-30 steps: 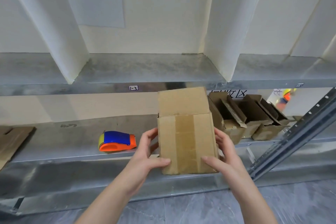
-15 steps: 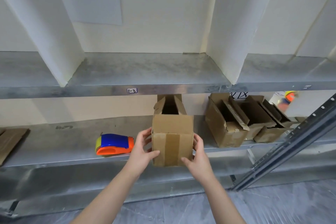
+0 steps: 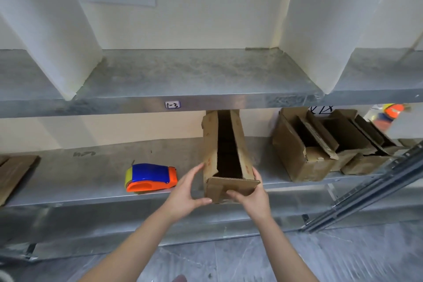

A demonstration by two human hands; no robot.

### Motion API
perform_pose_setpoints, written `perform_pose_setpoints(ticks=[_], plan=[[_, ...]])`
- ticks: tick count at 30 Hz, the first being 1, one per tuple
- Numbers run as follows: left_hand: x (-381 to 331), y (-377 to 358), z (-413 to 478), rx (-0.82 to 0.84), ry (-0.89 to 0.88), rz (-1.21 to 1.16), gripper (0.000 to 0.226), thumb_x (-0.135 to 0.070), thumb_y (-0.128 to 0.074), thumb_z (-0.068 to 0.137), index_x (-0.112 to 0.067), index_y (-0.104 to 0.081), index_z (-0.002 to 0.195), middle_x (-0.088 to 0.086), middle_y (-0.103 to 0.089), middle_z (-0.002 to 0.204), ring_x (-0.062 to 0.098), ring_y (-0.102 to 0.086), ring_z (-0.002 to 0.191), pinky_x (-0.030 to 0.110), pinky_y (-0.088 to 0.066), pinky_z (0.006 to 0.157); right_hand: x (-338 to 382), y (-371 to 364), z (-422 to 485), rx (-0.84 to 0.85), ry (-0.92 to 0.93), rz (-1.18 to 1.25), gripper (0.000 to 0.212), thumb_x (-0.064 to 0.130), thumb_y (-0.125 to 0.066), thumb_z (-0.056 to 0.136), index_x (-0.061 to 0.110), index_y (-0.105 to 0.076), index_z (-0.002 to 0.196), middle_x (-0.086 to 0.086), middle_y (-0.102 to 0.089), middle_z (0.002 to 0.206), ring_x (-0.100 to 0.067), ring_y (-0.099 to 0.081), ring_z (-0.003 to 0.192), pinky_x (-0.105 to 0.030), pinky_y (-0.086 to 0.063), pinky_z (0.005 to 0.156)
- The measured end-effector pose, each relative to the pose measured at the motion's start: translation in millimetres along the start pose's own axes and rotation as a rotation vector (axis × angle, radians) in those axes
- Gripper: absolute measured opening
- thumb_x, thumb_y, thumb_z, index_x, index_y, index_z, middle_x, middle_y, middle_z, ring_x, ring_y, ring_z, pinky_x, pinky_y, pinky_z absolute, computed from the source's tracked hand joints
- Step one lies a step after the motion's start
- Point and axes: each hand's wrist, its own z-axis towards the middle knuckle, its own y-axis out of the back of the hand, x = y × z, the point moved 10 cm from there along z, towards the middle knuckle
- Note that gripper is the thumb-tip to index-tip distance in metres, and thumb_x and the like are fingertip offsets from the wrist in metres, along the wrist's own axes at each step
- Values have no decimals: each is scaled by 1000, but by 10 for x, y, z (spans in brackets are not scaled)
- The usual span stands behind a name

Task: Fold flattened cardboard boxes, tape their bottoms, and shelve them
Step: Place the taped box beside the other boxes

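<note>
A folded brown cardboard box (image 3: 211, 149) sits upright on the lower metal shelf (image 3: 91, 181), its open top facing up and its flaps raised toward the shelf above. My left hand (image 3: 185, 194) grips its near left corner, thumb across the front. My right hand (image 3: 251, 197) grips the near right corner, fingers along the side wall. An orange and blue tape dispenser (image 3: 150, 177) lies on the same shelf to the left of the box. Several assembled boxes (image 3: 295, 155) stand in a row to the right.
Flattened cardboard (image 3: 13, 174) lies at the shelf's far left. The upper shelf (image 3: 194, 75) carries white dividers (image 3: 57, 30) and a label reading 1-3 (image 3: 172, 105). A slanted metal rail (image 3: 366, 192) crosses at the lower right. Grey floor tiles show below.
The box has turned from showing its taped bottom to standing upright with the opening up, and it has moved further in onto the lower shelf. Both hands followed it forward.
</note>
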Motion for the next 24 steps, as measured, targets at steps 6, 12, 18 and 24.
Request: perform_pose_setpoints(ticks=[6,12,18,24], plan=[[-154,514,35,18,-161,716,82,-74,-40,80,-40,-13,150,-10,-14,160,17,-6,148,40,-14,119,134,194,-234,-37,5,63,94,19,-90,64,48,-37,136,19,-60,119,0,-58,109,-25,-50,98],[-538,469,303,9,-306,882,75,-67,-30,83,-30,-29,148,-3,-22,159,23,-12,148,40,-8,118,243,790,-334,-88,26,98,95,10,-87,67,35,-37,143,10,-60,124,4,-56,110,-4,-44,85],[-817,-276,455,93,-344,871,82,-73,-18,77,-37,-14,151,-2,-20,159,25,-9,148,45,-8,118,285,1437,-169,-76,51,61,91,-5,-82,69,33,-37,139,0,-66,116,4,-64,96,-5,-46,75],[-992,-983,647,138,-225,743,92,-83,-21,75,-34,-8,152,-2,-16,160,22,-10,148,39,-10,119,8,1814,151,7,39,41,95,-4,-83,69,32,-35,143,0,-65,119,4,-63,98,-8,-47,81]])
